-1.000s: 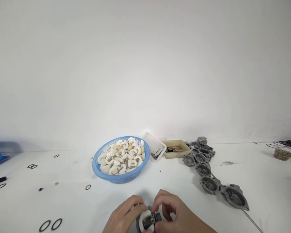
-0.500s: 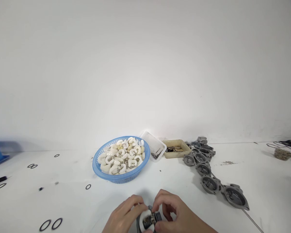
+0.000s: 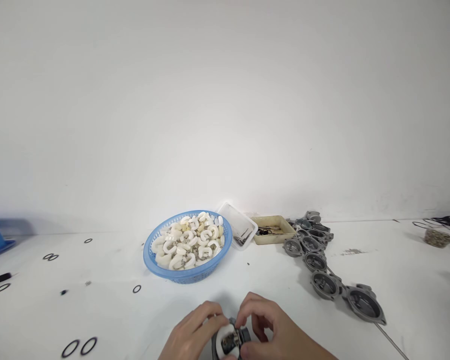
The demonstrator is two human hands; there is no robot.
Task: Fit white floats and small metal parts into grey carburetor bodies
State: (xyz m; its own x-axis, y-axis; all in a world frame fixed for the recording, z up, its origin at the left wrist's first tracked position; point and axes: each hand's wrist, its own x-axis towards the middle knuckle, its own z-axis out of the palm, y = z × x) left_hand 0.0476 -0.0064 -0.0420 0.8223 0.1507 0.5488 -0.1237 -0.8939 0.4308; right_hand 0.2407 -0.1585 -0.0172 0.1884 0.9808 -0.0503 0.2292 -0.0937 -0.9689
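At the bottom middle, a round grey metal housing [image 3: 214, 345] sits between my two hands. A white plastic float [image 3: 220, 340], curved like a horseshoe, lies in it around small metal parts. My left hand [image 3: 193, 330] is wrapped about the left side, with its fingers bent over the float and the housing's rim. My right hand [image 3: 270, 327] holds the right side, its thumb low and its index fingertip at the upper edge beside the metal parts. The underside of the housing is hidden by the hands and the frame's lower edge.
A blue basket [image 3: 150, 265] full of white floats stands behind my hands. Beside it are a clear plastic tray [image 3: 240, 220] and a cream tray [image 3: 273, 240] with small dark parts. Several grey housings [image 3: 324, 285] line the right. Black rubber rings [image 3: 88, 346] lie left.
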